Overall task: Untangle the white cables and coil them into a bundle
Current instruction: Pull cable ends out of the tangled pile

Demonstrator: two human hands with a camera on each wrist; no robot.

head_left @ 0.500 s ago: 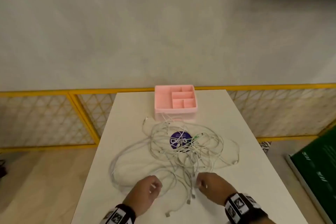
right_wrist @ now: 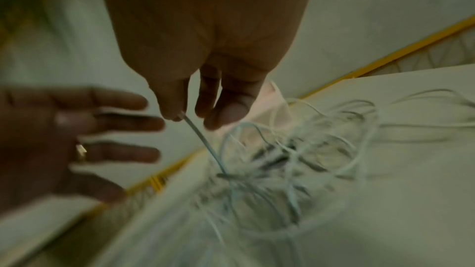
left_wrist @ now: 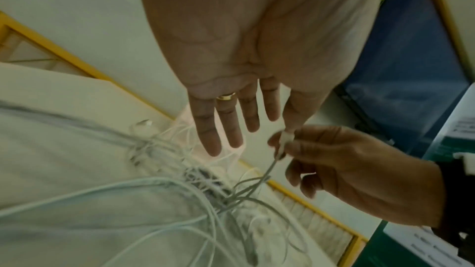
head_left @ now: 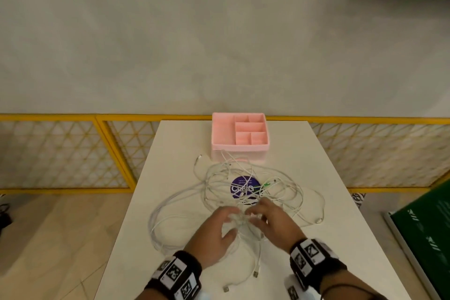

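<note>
A tangle of white cables [head_left: 246,192] sprawls over the middle of the white table [head_left: 341,238], partly covering a round purple sticker [head_left: 239,184]. My right hand [head_left: 270,219] hovers over the near part of the tangle and pinches one white cable end [left_wrist: 285,139] between thumb and fingers; the cable [right_wrist: 203,139] runs from it down into the knot. My left hand [head_left: 214,234] is beside it with straight, spread fingers [left_wrist: 226,129] holding nothing. Both hands are raised slightly above the table.
A pink divided organiser box [head_left: 239,137] stands at the table's far edge, touching the cables. A yellow mesh fence [head_left: 60,153] runs behind the table. A green board [head_left: 423,234] lies on the floor at the right. Loose plug ends [head_left: 255,274] lie near the front edge.
Both hands have moved forward and towards each other over the tangle. The right hand now lifts a cable end; the left hand has opened out.
</note>
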